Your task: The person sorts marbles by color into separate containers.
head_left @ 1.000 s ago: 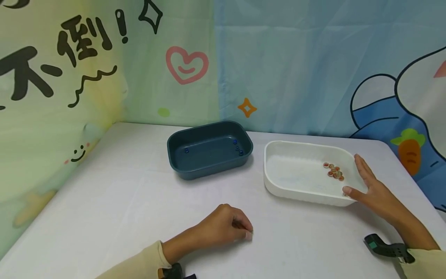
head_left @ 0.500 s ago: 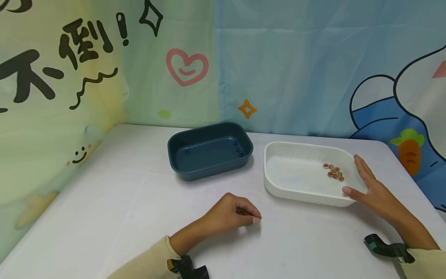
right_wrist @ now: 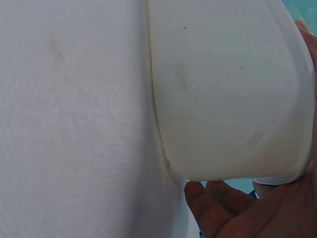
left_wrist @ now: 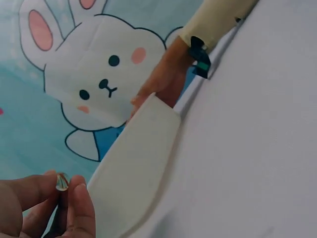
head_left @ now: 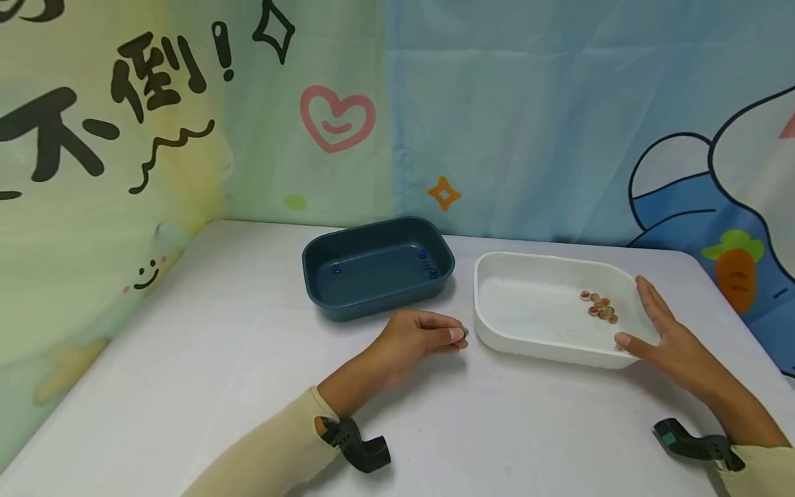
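My left hand pinches a small clear glass marble with an orange streak between thumb and fingers. It is over the table, just left of the white tray and in front of the dark blue tray. My right hand holds the white tray's right end, thumb over the near rim and fingers round the outside. In the right wrist view, fingertips touch the tray's outer wall. Several orange-and-clear glass marbles lie inside the white tray toward its right. Several dark blue marbles lie in the blue tray.
Both trays stand on a white-covered table, side by side with a narrow gap between them. A printed cloth backdrop hangs behind the table and along its left. Black camera mounts sit on both wrists.
My left hand has moved up and slightly right, away from the table's front toward the gap between the trays, still pinching the marble. The right hand stays on the white tray.
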